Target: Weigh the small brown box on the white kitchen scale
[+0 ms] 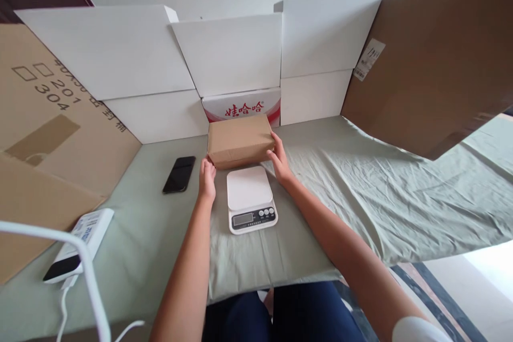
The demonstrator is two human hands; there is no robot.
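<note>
— See the small brown box [239, 140] at centre frame, just above the white scale [250, 198]? Both hands are on it.

— Left hand [207, 177] cups the near left corner, right hand [279, 159] presses the right end, fingers spread flat rather than curled.

— I'd say keep the squeeze even, lift it level, and mind the phone [179, 174] lying to the left on the green cloth [360, 192].

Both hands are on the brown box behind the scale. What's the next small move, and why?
Probably lift the brown box a little and bring it toward the white scale. The left hand and right hand grip its two ends, it sits just behind the scale, and the scale's platform is bare. Keep it clear of the black phone to the left.
</note>
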